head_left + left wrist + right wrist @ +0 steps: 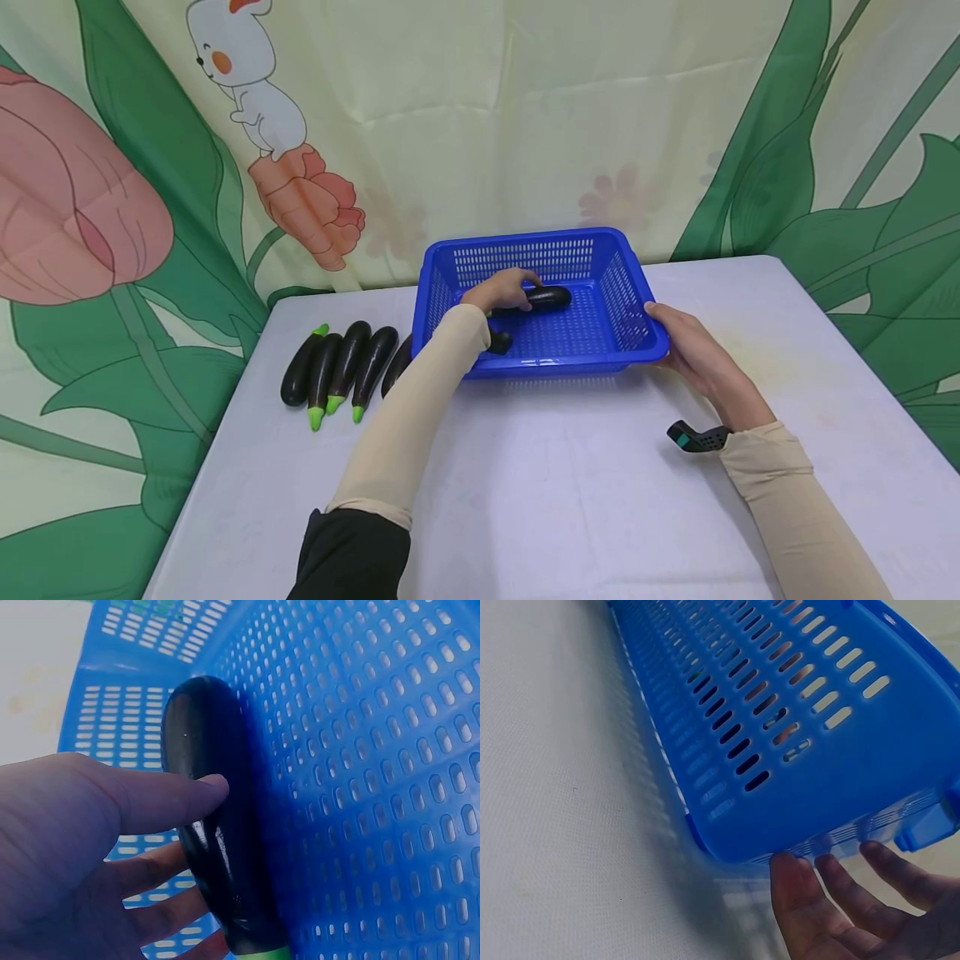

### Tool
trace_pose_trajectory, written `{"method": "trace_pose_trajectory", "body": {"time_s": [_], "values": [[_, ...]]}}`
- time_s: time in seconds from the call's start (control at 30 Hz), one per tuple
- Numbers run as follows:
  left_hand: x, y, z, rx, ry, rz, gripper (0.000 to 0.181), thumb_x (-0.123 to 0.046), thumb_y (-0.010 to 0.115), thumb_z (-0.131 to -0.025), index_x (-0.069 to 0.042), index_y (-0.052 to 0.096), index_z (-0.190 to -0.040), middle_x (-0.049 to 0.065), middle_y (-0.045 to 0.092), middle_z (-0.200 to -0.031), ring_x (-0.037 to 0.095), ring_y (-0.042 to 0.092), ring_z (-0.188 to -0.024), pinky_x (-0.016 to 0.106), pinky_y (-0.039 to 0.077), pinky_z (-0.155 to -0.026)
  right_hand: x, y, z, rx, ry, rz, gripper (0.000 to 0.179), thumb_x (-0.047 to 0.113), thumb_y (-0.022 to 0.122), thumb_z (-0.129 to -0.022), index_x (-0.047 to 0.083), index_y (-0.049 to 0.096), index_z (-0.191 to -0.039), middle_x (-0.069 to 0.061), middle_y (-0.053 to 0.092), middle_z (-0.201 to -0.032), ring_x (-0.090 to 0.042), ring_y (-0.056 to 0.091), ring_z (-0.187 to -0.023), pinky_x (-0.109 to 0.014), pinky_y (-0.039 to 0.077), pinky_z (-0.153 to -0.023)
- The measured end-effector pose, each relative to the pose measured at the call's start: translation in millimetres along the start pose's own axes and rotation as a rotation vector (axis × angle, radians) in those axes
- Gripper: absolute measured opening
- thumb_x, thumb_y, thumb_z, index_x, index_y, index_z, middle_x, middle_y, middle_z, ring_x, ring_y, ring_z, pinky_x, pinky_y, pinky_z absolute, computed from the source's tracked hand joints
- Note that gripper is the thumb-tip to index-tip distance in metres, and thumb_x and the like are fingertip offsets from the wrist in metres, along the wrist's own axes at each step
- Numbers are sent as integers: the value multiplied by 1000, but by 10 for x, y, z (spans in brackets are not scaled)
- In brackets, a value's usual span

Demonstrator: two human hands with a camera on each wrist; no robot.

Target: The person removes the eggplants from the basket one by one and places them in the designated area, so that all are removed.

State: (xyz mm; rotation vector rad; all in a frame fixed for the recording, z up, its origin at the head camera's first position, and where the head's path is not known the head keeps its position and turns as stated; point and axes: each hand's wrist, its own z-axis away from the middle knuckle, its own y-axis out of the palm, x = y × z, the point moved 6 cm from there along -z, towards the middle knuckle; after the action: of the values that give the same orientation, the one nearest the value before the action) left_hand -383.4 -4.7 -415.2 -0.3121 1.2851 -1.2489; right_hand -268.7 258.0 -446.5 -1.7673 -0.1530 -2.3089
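Inside a blue plastic basket (525,362), my left hand (498,291) holds a dark purple eggplant (549,297). In the left wrist view the thumb (214,789) lies across the eggplant (206,742), with the fingers on its other side and its green cap at the lower end. My right hand (693,350) grips the basket's right end, thumb at the rim. In the right wrist view, its fingertips (784,870) touch the perforated basket (735,832) from below. The basket appears slightly tilted, with a shadow beneath it.
Several more eggplants (348,358) with green caps lie in a row on the white-covered table (525,500), left of the basket. The left forearm partly covers the nearest one. Behind the table hangs a printed cloth (465,125). A black wrist device (697,437) sits on the right wrist.
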Motion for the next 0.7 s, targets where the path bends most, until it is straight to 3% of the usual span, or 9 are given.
{"method": "trace_pose_trajectory", "body": {"time_s": [0.2,0.43,0.7], "values": [[-6,-19,5,-6,7,-10,51,-9,69,-98,-20,59,-148,14,52,-153,32,53,-132,52,38,-121,-7,-2,6,-4,1,5,83,58,38,-109,1,18,-165,15,69,-110,-4,71,-96,-25,59,-84],[-95,-117,112,-14,39,-4,52,-10,69,-98,-16,58,-149,14,53,-152,31,53,-130,49,41,-118,-23,-12,3,-5,5,-13,82,57,38,-109,0,17,-165,17,70,-107,-4,72,-94,-25,59,-83],[-246,-336,335,-70,96,105,51,-15,67,-101,-14,55,-150,17,56,-147,32,60,-124,48,50,-110,-29,-9,-9,0,3,-6,82,57,39,-109,1,19,-165,16,70,-108,-5,72,-94,-26,59,-84]]}}
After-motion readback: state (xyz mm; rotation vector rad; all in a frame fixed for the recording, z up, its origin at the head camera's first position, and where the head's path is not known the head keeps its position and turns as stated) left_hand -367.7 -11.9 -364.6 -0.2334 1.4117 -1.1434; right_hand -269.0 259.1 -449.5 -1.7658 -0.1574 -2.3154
